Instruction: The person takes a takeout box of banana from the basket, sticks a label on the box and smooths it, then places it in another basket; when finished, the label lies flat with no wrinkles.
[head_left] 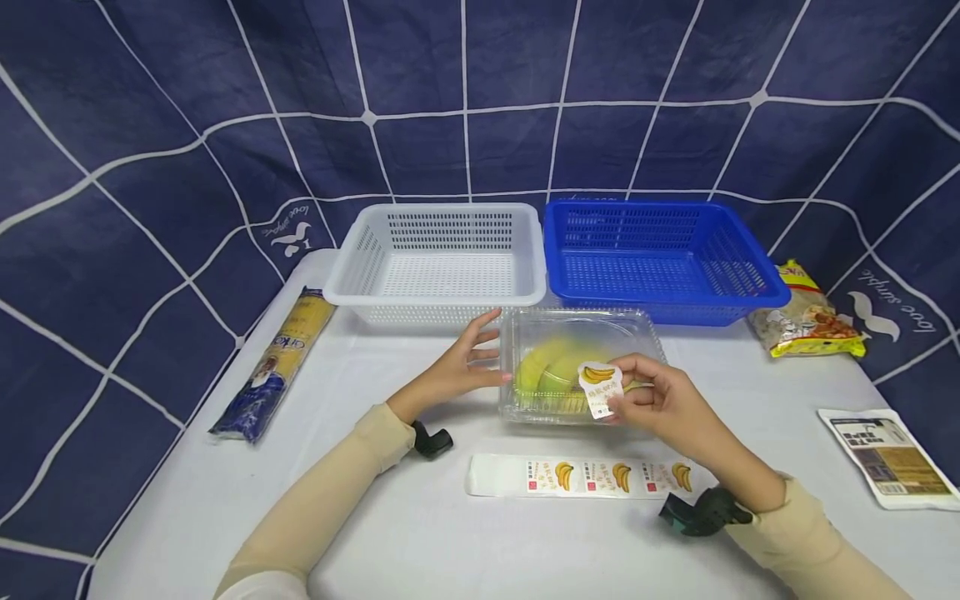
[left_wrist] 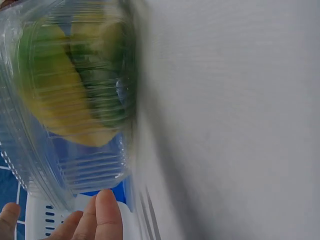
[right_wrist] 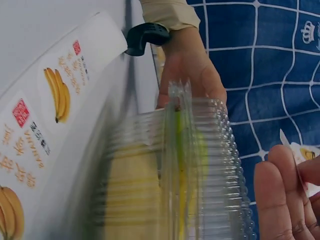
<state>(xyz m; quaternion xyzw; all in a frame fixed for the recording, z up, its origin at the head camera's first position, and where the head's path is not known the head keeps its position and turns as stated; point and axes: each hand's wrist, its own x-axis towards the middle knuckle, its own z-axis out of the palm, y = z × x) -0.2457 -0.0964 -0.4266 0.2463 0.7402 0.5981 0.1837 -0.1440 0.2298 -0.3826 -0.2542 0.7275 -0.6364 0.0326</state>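
A clear plastic clamshell box [head_left: 585, 323] sits closed on the white table with yellow-green bananas [head_left: 536, 372] inside. At its left side, my left hand [head_left: 450, 371] has its fingers spread, the thumb at the box's edge; whether it touches, I cannot tell. Between thumb and fingers, my right hand [head_left: 663, 402] pinches a white banana sticker [head_left: 598, 388] above the right part of the lid. The right wrist view shows this sticker [right_wrist: 306, 154] nearly edge-on. In front of the box lies a strip of banana stickers [head_left: 491, 475], its right end partly behind the right wrist.
Behind the box stand a white basket [head_left: 435, 302] and a blue basket [head_left: 667, 298] side by side. A spaghetti pack [head_left: 273, 367] lies at the left. On the right are a yellow-edged food bag [head_left: 806, 312] and a flat white-and-brown packet [head_left: 892, 458].
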